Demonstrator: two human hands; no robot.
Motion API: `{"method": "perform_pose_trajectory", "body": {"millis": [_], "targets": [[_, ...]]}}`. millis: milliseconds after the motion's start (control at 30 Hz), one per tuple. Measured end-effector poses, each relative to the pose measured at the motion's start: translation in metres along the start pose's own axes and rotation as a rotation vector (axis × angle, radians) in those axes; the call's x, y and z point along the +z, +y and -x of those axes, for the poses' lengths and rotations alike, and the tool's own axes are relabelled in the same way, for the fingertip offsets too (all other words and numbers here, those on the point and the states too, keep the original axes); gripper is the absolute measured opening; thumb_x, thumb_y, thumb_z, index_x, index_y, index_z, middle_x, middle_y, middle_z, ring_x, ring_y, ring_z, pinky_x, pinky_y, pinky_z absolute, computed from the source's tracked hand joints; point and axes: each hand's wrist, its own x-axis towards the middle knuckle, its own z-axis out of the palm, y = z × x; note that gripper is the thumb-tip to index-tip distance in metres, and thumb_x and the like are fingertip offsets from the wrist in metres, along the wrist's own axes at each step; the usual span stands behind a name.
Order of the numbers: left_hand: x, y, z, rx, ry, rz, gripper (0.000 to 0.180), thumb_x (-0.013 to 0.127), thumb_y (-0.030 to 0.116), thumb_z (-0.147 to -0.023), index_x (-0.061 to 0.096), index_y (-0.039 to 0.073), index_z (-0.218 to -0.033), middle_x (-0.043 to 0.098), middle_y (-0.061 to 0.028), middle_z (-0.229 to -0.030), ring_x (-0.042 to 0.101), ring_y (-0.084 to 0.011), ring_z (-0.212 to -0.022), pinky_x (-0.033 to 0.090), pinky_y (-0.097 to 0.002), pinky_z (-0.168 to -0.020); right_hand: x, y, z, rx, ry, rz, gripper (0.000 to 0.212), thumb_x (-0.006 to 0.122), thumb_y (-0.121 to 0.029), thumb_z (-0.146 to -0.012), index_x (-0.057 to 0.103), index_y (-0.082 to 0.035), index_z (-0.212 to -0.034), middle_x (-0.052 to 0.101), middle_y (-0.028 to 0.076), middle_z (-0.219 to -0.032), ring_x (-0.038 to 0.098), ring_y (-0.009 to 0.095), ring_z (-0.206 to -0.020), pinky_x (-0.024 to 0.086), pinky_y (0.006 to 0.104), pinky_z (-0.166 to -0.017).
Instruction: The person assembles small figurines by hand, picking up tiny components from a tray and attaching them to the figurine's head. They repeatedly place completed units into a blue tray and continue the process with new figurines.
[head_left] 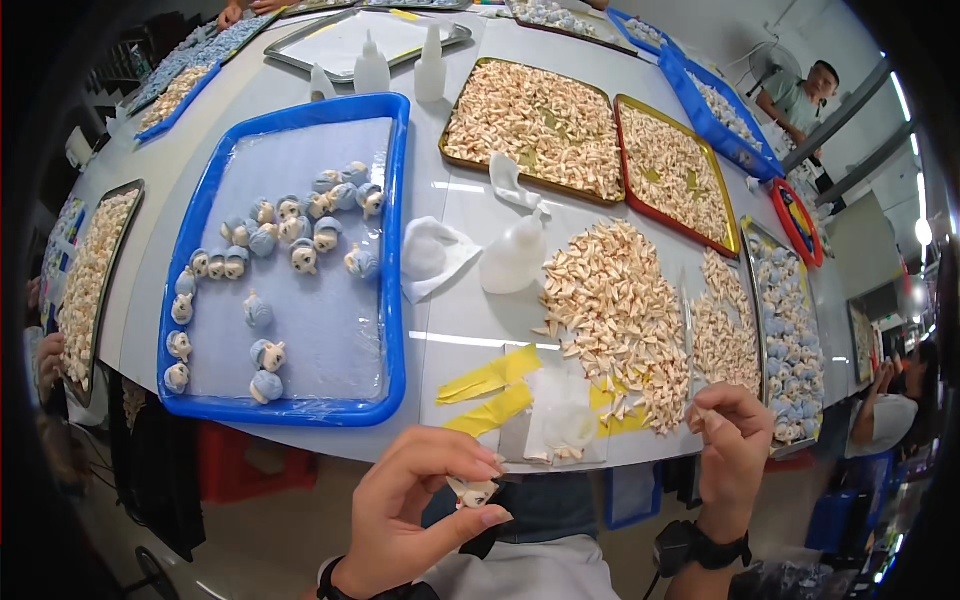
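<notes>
Between the thumb and fingers of my left hand [415,510] is a small doll head [474,493] with a painted face, held just off the table's near edge. My right hand [735,440] is closed in a pinch at the table edge, on what looks like a tiny tan piece [696,420], mostly covered by the fingertips. Beside it spreads a loose pile of tan pointed pieces [615,310]. To the left lies a blue tray [396,270] lined with plastic film, where several doll heads [265,355] with light-blue caps sit in rows and clusters.
A white squeeze bottle [515,255] and white cloth [435,258] lie mid-table. Yellow tape strips [490,375] mark the near edge. Trays of tan pieces [535,125] stand farther back, and a tray of blue-capped heads [785,330] is at right. Other people sit around the table.
</notes>
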Motion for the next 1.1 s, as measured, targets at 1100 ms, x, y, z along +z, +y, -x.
{"method": "perform_pose_trajectory", "body": {"millis": [1100], "targets": [[-0.006, 0.000, 0.005, 0.021, -0.011, 0.019, 0.032, 0.068, -0.010, -0.067, 0.053, -0.001, -0.095, 0.050, -0.0118, -0.099, 0.055, -0.0197, -0.092, 0.046, -0.0284, -0.078, -0.017, 0.013, 0.023, 0.186, -0.052, -0.426, 0.021, 0.062, 0.006, -0.069, 0.052, 0.000, -0.086, 0.054, 0.011, -0.080, 0.058, 0.021, -0.067, 0.048, 0.0306, -0.060]]}}
